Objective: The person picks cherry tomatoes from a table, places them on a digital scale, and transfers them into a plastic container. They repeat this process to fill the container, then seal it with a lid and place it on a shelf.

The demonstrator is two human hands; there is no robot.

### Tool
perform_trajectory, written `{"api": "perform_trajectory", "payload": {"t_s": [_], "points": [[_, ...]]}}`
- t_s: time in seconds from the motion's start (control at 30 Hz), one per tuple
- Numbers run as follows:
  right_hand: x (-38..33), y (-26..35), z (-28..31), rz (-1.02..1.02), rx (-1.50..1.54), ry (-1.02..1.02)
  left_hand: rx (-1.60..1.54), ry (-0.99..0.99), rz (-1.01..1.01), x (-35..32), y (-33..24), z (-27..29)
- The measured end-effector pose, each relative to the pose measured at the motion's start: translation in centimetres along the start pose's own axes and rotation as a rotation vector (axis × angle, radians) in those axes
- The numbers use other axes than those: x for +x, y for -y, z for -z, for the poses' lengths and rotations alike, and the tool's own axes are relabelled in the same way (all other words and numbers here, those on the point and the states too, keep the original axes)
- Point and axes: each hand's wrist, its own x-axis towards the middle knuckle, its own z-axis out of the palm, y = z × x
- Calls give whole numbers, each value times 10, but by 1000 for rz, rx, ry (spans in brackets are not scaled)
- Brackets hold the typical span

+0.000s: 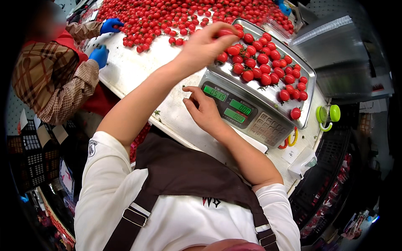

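My left hand [204, 47] reaches over the near left corner of a weighing scale's metal tray [307, 75], its fingers closed round a red cherry tomato [226, 32]. Many cherry tomatoes [264, 58], some with green stems, lie across the tray. Beneath it sits the grey scale [251, 115], with lit green displays and a keypad facing me. Just left of the displays, my right hand [205, 109] hovers low over the white table [176, 108]. Its thumb and index finger are apart, with nothing seen between them.
A big heap of cherry tomatoes [167, 16] covers the table's far side. At the left, a co-worker's blue-gloved hand [99, 55] is near the table edge. A green-lidded cup [328, 113], scissors with yellow and red handles [293, 138] and plastic sheets [326, 42] are on the right.
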Motion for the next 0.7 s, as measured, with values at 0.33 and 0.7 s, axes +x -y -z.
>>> {"api": "perform_trajectory", "payload": {"t_s": [0.33, 0.7], "points": [[0, -8, 1, -21, -97, 14, 614, 106, -608, 32, 24, -86], [1, 4, 1, -89, -38, 40, 693, 243, -291, 45, 14, -67]]}}
